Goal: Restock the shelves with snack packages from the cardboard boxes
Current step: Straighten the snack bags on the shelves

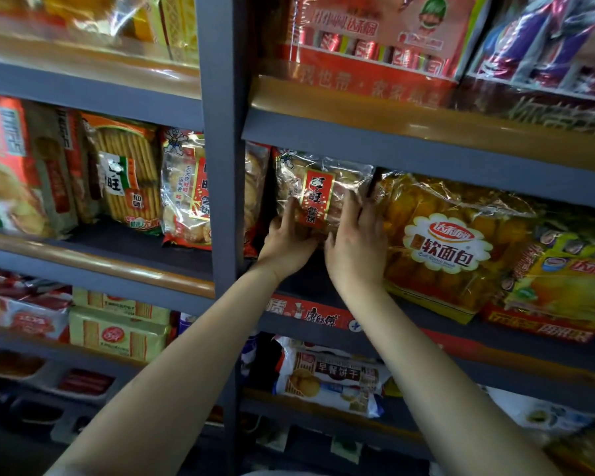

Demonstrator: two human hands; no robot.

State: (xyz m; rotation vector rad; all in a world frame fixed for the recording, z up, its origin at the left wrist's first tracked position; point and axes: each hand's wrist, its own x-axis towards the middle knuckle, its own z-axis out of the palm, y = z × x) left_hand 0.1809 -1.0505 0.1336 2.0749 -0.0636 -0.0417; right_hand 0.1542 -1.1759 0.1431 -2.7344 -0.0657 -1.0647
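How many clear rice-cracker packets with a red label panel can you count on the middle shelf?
2: one clear rice-cracker packet held by both hands right of the grey post, another left of it. More may be hidden behind.

Grey metal shelving [426, 151], 1 upright post [220, 132] between 2 bays; wood-toned rails [93, 266] edge shelf fronts; dim light.

Clear cracker bag [318, 194] with red-gold label; orange-yellow bread pack [443, 249]
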